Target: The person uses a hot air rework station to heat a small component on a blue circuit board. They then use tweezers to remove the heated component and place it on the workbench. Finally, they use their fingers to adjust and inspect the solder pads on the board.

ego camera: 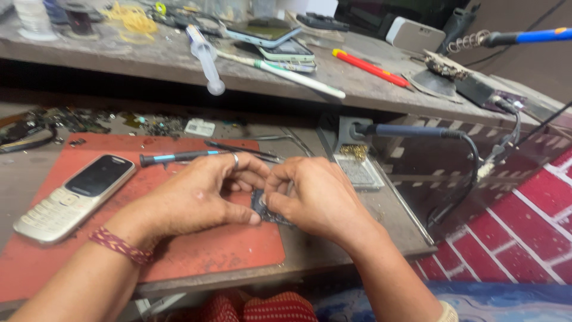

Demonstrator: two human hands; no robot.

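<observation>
My left hand [196, 194] and my right hand [313, 197] meet over the right edge of a red work mat [196, 250]. Between their fingertips they pinch a small dark circuit board [266, 210], mostly hidden by the fingers. A ring sits on one left finger and a woven red band on the left wrist. A screwdriver [179, 157] with a blue and black handle lies just behind my left hand, its tip pointing right.
A pale keypad phone [71, 194] lies on the mat's left part. Behind are tweezers, loose small parts and a brass-wool tip cleaner. The upper shelf carries a syringe [205, 56], smartphones [280, 45], a red-handled tool and a soldering iron in its stand [506, 39].
</observation>
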